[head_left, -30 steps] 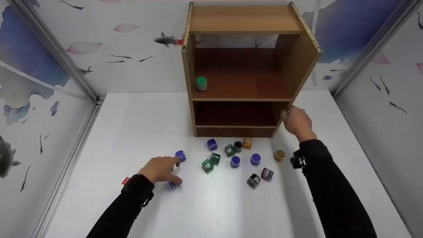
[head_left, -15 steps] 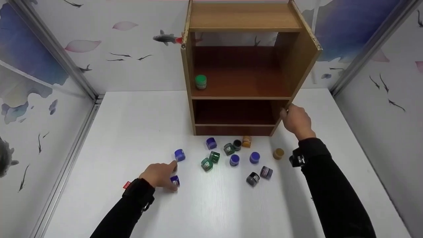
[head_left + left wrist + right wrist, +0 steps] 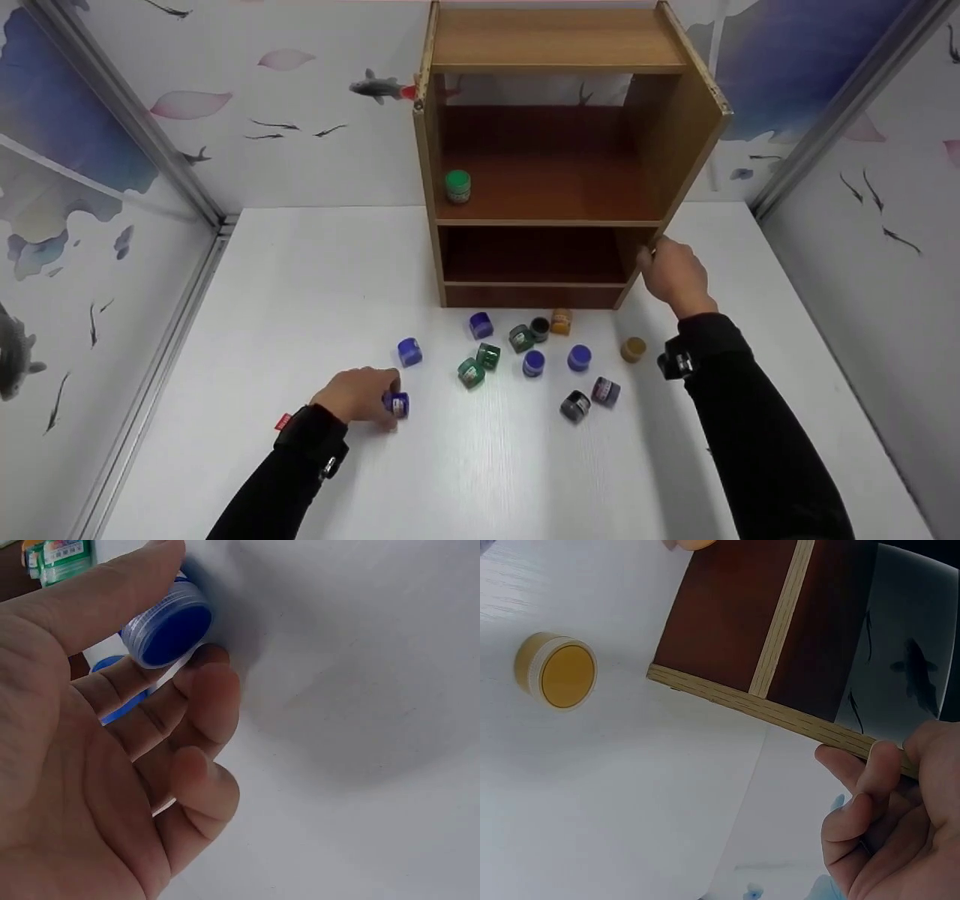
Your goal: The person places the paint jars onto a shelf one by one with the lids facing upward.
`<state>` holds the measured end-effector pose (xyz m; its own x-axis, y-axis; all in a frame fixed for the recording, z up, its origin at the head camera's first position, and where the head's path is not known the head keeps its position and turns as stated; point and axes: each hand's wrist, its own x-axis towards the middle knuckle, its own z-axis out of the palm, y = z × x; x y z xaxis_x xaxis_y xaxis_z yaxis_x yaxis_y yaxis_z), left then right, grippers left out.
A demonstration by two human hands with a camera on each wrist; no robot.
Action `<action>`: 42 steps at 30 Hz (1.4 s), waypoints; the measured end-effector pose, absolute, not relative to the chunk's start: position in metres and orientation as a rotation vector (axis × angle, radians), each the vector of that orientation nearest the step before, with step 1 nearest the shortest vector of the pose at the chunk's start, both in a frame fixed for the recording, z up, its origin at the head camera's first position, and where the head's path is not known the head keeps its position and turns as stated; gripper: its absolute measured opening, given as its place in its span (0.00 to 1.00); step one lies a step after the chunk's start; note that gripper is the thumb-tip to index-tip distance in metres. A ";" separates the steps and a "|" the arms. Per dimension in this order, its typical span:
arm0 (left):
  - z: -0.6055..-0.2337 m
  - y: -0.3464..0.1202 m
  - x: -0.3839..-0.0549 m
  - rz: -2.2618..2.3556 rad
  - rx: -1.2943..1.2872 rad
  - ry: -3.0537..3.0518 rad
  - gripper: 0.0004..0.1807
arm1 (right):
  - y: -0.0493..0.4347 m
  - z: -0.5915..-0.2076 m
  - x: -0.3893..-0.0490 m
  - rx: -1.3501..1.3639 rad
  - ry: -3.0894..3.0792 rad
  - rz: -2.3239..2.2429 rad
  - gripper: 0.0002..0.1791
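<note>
A small paint jar (image 3: 400,406) with a blue lid is pinched between the thumb and fingers of my left hand (image 3: 358,395), low over the white table on the left. The left wrist view has the jar's blue end (image 3: 176,636) facing the camera, with the last fingers loosely curled beside it. Just beyond this hand lies another blue jar (image 3: 409,352). My right hand (image 3: 675,276) grips the right side panel of a wooden shelf unit (image 3: 559,41). In the right wrist view, thumb and fingers hold that panel's edge (image 3: 735,701) from both sides.
Inside the shelf, a green-lidded jar (image 3: 457,187) stands upright at the left. Several jars lie scattered before the unit, among them green (image 3: 471,374), blue (image 3: 579,358) and black (image 3: 575,407) ones. An ochre jar (image 3: 633,349) sits near the right forearm. Patterned walls enclose the table.
My left hand has drawn back from the farther blue jar to the nearer one, and its fingers have closed on it. The right hand keeps its hold on the shelf.
</note>
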<state>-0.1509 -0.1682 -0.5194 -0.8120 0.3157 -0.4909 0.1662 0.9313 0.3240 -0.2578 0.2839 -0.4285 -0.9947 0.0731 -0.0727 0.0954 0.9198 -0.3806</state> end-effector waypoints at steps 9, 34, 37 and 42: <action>-0.520 -0.178 -0.158 0.481 0.354 2.503 0.15 | 0.283 -0.426 -0.258 0.137 3.028 -0.610 0.26; -0.519 -0.180 -0.160 0.714 0.319 2.478 0.15 | 0.283 -0.431 -0.257 0.144 3.035 -0.616 0.26; -0.520 -0.180 -0.161 0.719 0.334 2.493 0.13 | 0.283 -0.430 -0.257 0.148 3.034 -0.613 0.26; -0.521 -0.181 -0.162 0.714 0.376 2.493 0.13 | 0.282 -0.430 -0.256 0.159 3.025 -0.596 0.27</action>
